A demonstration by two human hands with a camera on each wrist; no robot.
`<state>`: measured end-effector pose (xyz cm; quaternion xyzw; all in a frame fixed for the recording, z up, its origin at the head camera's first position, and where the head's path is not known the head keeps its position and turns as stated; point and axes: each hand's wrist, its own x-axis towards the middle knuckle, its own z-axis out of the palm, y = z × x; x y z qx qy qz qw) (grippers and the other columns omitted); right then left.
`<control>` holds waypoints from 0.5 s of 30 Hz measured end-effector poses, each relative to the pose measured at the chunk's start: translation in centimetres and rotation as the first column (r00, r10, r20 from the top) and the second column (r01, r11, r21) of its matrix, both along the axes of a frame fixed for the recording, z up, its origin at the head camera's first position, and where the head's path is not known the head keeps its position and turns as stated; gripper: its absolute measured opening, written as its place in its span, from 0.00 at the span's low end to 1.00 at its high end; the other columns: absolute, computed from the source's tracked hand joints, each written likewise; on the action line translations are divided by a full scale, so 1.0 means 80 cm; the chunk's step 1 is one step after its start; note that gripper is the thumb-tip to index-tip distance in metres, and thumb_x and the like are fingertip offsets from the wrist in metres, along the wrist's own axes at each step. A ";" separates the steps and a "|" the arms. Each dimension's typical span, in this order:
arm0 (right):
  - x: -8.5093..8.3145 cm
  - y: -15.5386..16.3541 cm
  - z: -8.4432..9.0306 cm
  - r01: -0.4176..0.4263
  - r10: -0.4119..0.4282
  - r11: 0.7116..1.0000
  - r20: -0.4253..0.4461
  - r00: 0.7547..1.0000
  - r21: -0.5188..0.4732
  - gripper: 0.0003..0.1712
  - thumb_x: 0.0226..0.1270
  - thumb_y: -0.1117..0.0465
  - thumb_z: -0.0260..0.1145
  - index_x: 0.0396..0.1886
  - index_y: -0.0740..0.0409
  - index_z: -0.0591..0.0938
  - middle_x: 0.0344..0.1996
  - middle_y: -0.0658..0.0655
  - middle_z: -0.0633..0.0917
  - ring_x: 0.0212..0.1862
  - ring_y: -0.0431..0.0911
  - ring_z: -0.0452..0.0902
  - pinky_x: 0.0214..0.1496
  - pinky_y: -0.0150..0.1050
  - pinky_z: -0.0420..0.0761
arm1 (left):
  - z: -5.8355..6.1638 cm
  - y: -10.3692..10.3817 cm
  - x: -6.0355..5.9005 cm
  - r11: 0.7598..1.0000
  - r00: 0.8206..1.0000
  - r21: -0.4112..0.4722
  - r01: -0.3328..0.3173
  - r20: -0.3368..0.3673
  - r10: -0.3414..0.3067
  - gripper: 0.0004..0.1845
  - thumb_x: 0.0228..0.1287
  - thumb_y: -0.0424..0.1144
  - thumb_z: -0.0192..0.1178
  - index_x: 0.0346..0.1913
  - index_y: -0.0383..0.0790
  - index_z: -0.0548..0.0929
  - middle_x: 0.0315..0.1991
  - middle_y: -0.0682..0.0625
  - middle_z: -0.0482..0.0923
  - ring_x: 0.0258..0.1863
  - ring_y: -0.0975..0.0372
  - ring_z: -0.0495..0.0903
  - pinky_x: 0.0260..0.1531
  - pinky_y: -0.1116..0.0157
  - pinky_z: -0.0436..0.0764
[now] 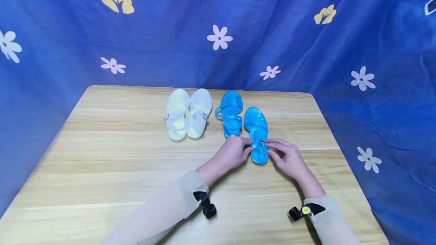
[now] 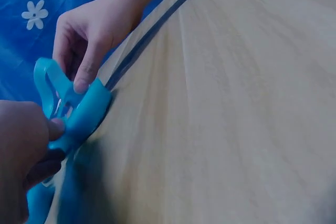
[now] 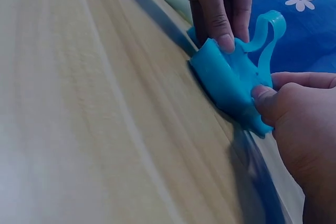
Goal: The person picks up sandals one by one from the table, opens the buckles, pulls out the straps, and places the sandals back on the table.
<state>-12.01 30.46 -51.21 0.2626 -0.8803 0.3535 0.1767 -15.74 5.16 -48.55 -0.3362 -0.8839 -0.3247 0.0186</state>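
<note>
pinching the near blue sandal (image 1: 257, 133) at its heel strap, we are steadying it with our left hand (image 1: 231, 152) while our right hand (image 1: 286, 156) is gripping the buckle side; its mate (image 1: 231, 112) is lying at ten o'clock, the white pair (image 1: 188, 113) farther left on the table (image 1: 102, 154).

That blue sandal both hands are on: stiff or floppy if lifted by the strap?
Probably floppy: the strap curls in a thin loop on the blue sandal that the left hand and right hand pinch. Likely light; it looks like thin moulded jelly. Glossy, so perhaps slippery.
</note>
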 end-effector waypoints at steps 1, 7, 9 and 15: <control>-0.003 0.000 0.000 0.002 -0.002 1.000 0.000 1.000 0.002 0.17 0.66 0.72 0.77 0.53 0.57 0.91 0.54 0.55 0.89 0.57 0.53 0.86 0.64 0.31 0.79 | 0.001 0.002 -0.001 1.000 1.000 -0.014 -0.011 -0.003 0.011 0.18 0.74 0.39 0.69 0.61 0.34 0.87 0.55 0.43 0.87 0.55 0.56 0.87 0.55 0.63 0.85; -0.017 0.003 -0.003 0.021 -0.021 1.000 0.002 1.000 -0.009 0.17 0.65 0.74 0.76 0.52 0.58 0.91 0.54 0.57 0.89 0.56 0.55 0.86 0.61 0.41 0.84 | 0.001 0.013 -0.011 0.997 0.998 -0.054 -0.050 -0.033 0.048 0.17 0.74 0.37 0.69 0.60 0.34 0.86 0.54 0.42 0.87 0.52 0.55 0.88 0.50 0.63 0.87; -0.023 0.003 -0.003 0.034 -0.034 0.999 0.002 0.999 -0.018 0.17 0.65 0.74 0.76 0.52 0.59 0.91 0.54 0.58 0.89 0.57 0.55 0.86 0.61 0.44 0.84 | 0.001 0.017 -0.015 0.997 0.997 -0.054 -0.062 -0.042 0.060 0.17 0.74 0.37 0.68 0.60 0.34 0.86 0.54 0.42 0.87 0.51 0.55 0.88 0.50 0.62 0.87; -0.041 -0.001 -0.003 0.062 -0.061 0.997 0.003 0.998 -0.043 0.17 0.64 0.75 0.76 0.51 0.60 0.91 0.54 0.58 0.89 0.57 0.56 0.86 0.62 0.44 0.83 | 0.002 0.024 -0.023 0.991 0.992 -0.050 -0.125 -0.036 0.123 0.16 0.75 0.35 0.68 0.61 0.35 0.86 0.54 0.43 0.87 0.50 0.55 0.89 0.49 0.61 0.88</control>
